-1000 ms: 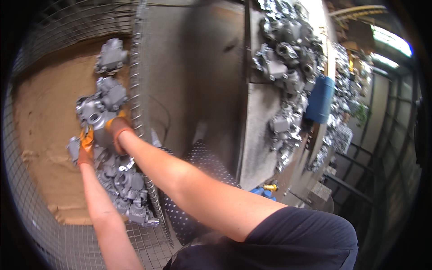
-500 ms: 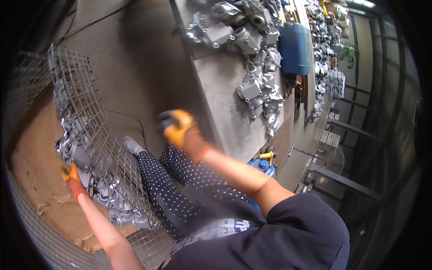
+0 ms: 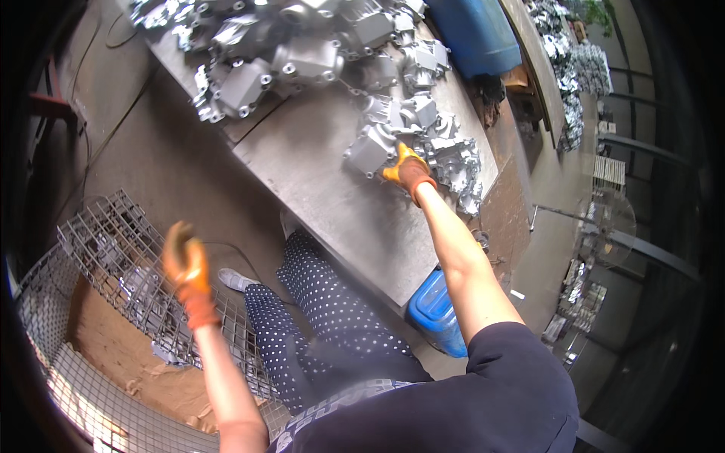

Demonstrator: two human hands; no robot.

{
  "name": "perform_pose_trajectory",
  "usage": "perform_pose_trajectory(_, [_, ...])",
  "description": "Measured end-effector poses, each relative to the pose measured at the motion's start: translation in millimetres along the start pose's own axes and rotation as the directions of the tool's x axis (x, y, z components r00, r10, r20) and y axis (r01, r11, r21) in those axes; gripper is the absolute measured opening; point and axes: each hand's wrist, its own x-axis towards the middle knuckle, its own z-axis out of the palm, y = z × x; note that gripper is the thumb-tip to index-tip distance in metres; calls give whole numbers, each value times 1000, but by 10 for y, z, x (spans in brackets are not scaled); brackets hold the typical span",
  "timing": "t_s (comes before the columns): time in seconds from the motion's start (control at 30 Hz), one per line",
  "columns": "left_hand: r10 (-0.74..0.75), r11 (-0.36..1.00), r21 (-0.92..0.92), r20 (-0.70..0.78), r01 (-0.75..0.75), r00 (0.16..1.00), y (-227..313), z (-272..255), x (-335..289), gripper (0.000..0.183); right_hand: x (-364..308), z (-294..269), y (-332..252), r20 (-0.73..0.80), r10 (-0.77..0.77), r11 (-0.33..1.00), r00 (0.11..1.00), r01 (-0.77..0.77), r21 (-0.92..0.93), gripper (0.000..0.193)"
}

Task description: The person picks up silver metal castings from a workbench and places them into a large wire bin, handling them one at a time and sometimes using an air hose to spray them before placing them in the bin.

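Note:
My right hand (image 3: pixel 409 167), in an orange and yellow work glove, is on the worktable with its thumb and fingers closed at the right edge of a silver metal casting (image 3: pixel 370 150). This boxy casting lies at the near end of a row of similar castings (image 3: pixel 423 113). My left hand (image 3: pixel 186 260), gloved alike, is raised over the side of a wire mesh crate (image 3: pixel 113 226). Motion smears its fingers, and no object shows in it. Below it, more castings (image 3: pixel 140 283) lie in the crate, partly hidden by the mesh.
The metal worktable (image 3: pixel 317 189) runs diagonally in front of me, with a large heap of castings (image 3: pixel 310 60) at its far end. Brown cardboard (image 3: pixel 113 332) lines the crate. A blue container (image 3: pixel 438 309) stands by the table's near corner; a blue drum (image 3: pixel 476 38) stands beyond.
My right hand has gone from above my legs to a casting on the table. My left hand has lifted away from the castings in the crate. The view has turned toward the table.

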Motion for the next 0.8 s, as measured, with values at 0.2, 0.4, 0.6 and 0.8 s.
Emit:
perform_pose_trajectory(0.2, [-348,853,-184,497,488,795,484,2146,-47,54,-218,-2,91,-3,-345,856,938,316,409,57])
perform_pose_trajectory(0.4, [-597,717,139,628,683,498,569,2777,-170,83,-730,348,441,-106,-564,798,819,574,182,37])
perform_pose_trajectory(0.6, [-663,561,72,636,825,395,332,2812,-325,78,-571,541,909,-145,-412,629,900,396,669,48])
perform_pose_trajectory(0.8, [-621,554,159,733,817,278,463,3434,-212,72,-145,448,1536,-25,-325,99,945,60,993,63])
